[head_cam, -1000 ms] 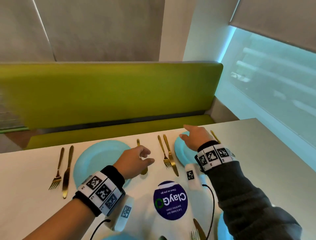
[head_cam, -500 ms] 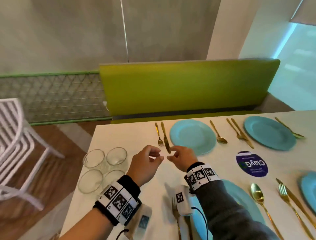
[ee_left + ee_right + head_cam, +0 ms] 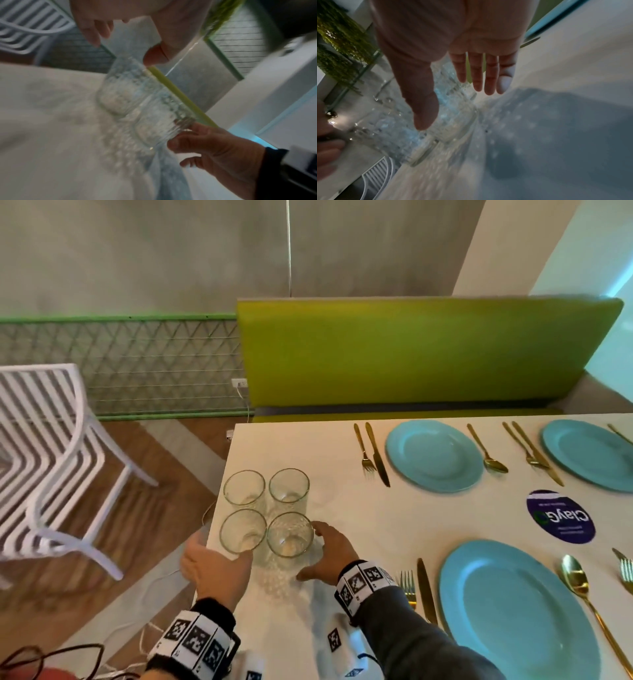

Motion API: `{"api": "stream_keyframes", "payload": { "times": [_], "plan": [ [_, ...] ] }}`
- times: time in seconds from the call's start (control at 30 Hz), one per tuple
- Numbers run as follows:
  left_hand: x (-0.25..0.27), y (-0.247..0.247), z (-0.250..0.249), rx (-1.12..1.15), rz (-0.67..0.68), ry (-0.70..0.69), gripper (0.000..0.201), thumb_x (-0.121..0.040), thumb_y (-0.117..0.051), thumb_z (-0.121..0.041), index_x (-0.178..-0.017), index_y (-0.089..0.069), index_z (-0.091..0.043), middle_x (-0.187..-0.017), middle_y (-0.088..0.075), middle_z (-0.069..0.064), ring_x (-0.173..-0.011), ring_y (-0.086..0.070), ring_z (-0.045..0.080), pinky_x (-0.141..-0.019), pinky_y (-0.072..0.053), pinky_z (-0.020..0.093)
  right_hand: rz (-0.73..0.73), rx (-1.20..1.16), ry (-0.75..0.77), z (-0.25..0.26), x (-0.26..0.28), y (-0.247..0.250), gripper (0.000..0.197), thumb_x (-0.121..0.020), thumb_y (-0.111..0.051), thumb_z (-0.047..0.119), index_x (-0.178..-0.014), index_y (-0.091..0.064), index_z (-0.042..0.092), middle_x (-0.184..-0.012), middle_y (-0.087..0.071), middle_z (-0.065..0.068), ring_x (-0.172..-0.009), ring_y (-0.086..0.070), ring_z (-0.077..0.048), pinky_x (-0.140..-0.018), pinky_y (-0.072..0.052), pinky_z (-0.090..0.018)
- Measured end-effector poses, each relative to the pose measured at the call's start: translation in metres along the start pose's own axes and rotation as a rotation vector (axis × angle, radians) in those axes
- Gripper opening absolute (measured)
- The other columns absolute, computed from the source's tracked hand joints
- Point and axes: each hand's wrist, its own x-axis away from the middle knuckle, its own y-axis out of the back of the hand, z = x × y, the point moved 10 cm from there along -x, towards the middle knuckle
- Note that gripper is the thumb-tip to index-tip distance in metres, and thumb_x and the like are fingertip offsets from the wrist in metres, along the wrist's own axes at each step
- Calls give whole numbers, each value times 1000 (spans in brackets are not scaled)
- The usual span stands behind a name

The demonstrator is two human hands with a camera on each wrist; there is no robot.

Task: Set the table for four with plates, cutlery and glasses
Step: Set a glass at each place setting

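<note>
Four clear glasses stand in a tight square at the table's left edge. My left hand (image 3: pixel 219 553) is spread round the left side of the near-left glass (image 3: pixel 242 531). Its thumb (image 3: pixel 154 56) touches that glass (image 3: pixel 123 92) near the rim, and its fingers stay apart from it. My right hand (image 3: pixel 327 553) reaches the near-right glass (image 3: pixel 289 535) from the right. In the right wrist view its fingers (image 3: pixel 488 75) are straight and its thumb lies over the glass (image 3: pixel 453 121). The two far glasses (image 3: pixel 244 487) (image 3: pixel 288 486) stand untouched.
Blue plates (image 3: pixel 434 455) (image 3: pixel 517 611) (image 3: pixel 589 453) lie with gold forks, knives and spoons beside them. A purple round sticker (image 3: pixel 560 517) is on the white table (image 3: pixel 359 525). A white slatted chair (image 3: pixel 51 457) stands left of the table edge; a green bench (image 3: pixel 411 350) runs behind.
The view has swung left and down. Both hands have left the cutlery by the far plate and come down to the two near glasses at the table's left edge.
</note>
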Motion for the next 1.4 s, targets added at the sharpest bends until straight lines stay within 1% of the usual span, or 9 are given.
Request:
{"api": "stream_keyframes", "payload": {
  "times": [0.07,0.17,0.23,0.43,0.67,0.8,0.97,1.1,1.4],
  "plan": [
    [-8,-12,20,22,66,48,96,-62,-76,-10,-140,-20,0,-142,-29,20,-132,-28,36,-109,-30,44,-24,-17,10,2,-6,-4,101,-56,-88,30,-141,-32,23,-139,-47,-1,-126,-45,-20,-103,-40,-30],
    [-21,-34,38,23,191,41,114,-50,-81,-12,-141,-13,-17,-142,-35,16,-131,-35,35,-107,-36,51,-34,-10,21,5,-10,-9,98,-59,-85,27,-140,-30,19,-134,-49,-3,-123,-47,-23,-99,-42,-29],
    [-27,-42,44,39,220,42,117,-52,-87,-6,-142,-13,-19,-141,-40,15,-130,-40,34,-107,-37,52,-38,-1,36,7,-11,-12,98,-61,-85,27,-141,-29,18,-134,-49,-4,-123,-47,-24,-101,-43,-30],
    [-42,-50,39,52,258,-57,110,-47,-92,-16,-139,-32,-14,-138,-48,12,-127,-47,29,-107,-39,50,-111,-65,64,9,-10,-15,104,-59,-85,27,-142,-24,25,-133,-46,-3,-122,-42,-23,-99,-40,-30],
    [-33,-43,38,8,213,-75,84,-57,-88,-13,-130,-46,-8,-130,-56,11,-115,-55,30,-97,-45,39,-162,-84,29,4,-8,-8,85,-56,-83,30,-128,-38,24,-122,-52,-1,-113,-47,-19,-94,-45,-29],
    [-17,-46,26,18,243,-110,100,-32,-83,-41,-123,-51,-12,-122,-61,9,-108,-59,29,-95,-47,40,-236,-179,-37,-17,6,27,79,-56,-85,29,-123,-43,20,-118,-57,1,-108,-54,-18,-90,-48,-27],
    [3,-72,2,26,362,-201,93,-40,-83,-32,-125,-50,-11,-117,-60,5,-99,-55,19,-86,-40,28,-421,-210,-207,-66,23,100,77,-62,-82,28,-127,-42,16,-121,-59,-4,-112,-56,-23,-93,-48,-29],
    [16,-92,-15,20,410,-246,77,-58,-87,-10,-125,-50,-12,-116,-59,3,-107,-56,21,-87,-40,26,-554,-252,-358,-109,32,137,79,-63,-80,28,-130,-40,14,-127,-58,-8,-118,-54,-26,-96,-44,-29],
    [27,-105,-31,9,440,-282,79,-57,-88,-17,-125,-50,-18,-122,-60,2,-103,-54,17,-87,-41,26,-614,-321,-371,-130,26,145,78,-63,-80,22,-129,-40,13,-126,-58,-11,-116,-55,-28,-93,-45,-28]
  ]
}}
